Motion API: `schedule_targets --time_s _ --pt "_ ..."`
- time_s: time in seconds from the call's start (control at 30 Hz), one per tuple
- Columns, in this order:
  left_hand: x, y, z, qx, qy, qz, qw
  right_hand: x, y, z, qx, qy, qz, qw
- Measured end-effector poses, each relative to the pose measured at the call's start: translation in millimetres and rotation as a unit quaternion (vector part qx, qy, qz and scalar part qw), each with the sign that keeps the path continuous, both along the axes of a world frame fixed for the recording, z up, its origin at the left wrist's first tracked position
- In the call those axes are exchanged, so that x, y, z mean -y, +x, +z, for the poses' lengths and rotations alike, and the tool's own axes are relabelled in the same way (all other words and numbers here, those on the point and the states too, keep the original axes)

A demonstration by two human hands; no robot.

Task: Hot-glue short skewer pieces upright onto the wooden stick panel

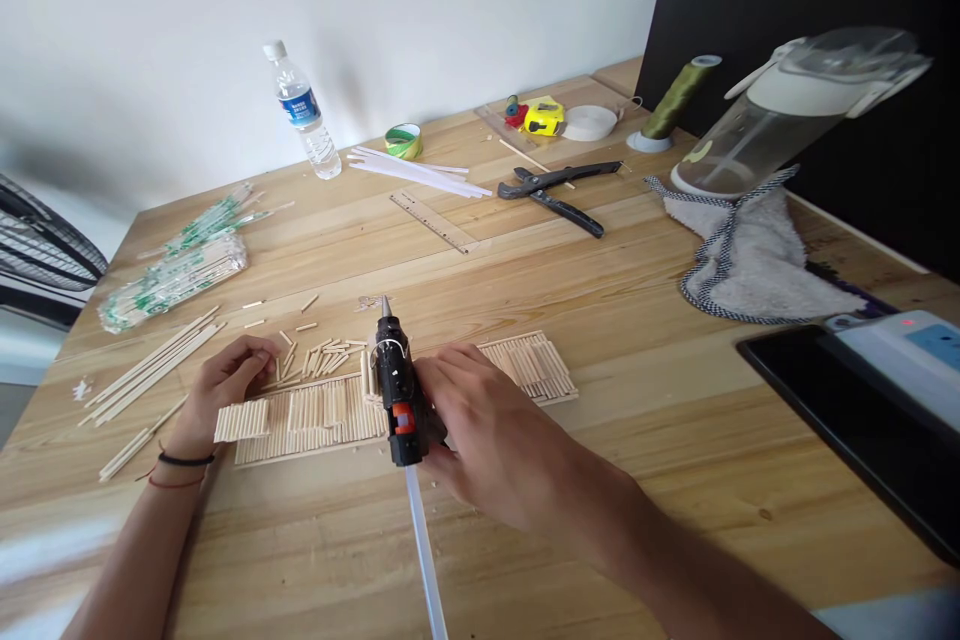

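My right hand [487, 420] is wrapped round the grip of a black hot glue gun [397, 390], its nozzle pointing away from me. A translucent glue stick [425, 545] runs out of the gun's back end. Under the gun lies a long panel [352, 390] of short wooden sticks set side by side, with smaller stick pieces on top. My left hand [229, 380] rests beyond the panel's left end, fingers curled together beside the loose short sticks [330, 357]. What its fingertips hold, if anything, is hidden.
Long wooden sticks [154, 370] and plastic-wrapped packs [180, 275] lie left. Farther back are a water bottle [304, 110], tape roll [403, 140], white strips [420, 170], ruler [431, 220], black cutter [555, 192] and yellow tape measure [544, 118]. A cloth [757, 250], tumbler [765, 120] and phone [847, 420] lie right.
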State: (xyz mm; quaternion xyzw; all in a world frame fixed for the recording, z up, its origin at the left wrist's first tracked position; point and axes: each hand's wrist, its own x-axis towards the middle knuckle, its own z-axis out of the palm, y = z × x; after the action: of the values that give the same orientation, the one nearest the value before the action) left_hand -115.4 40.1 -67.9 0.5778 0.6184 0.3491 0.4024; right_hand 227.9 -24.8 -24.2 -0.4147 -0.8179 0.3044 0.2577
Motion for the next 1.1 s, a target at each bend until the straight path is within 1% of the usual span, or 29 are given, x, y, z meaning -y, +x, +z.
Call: schedule_targets --time_s 0.23,0.43,0.63,1.1 --pt "-1.0 3.9 3.5 -0.007 0.005 0.009 1.000 0.1 0.3 -1.0 -0.009 0.005 -0.004 1.000" --pt "-1.0 3.1 1.8 0.003 0.000 0.014 1.000 -0.6 0.4 -1.6 -0.008 0.006 -0.003 1.000" --pt "-0.8 5.6 3.4 0.017 -0.005 0.023 1.000 -0.7 -0.2 -2.1 -0.008 0.002 -0.003 1.000" --pt "-1.4 1.0 0.2 0.005 -0.009 0.021 1.000 0.2 0.3 -0.9 -0.005 0.002 -0.004 1.000"
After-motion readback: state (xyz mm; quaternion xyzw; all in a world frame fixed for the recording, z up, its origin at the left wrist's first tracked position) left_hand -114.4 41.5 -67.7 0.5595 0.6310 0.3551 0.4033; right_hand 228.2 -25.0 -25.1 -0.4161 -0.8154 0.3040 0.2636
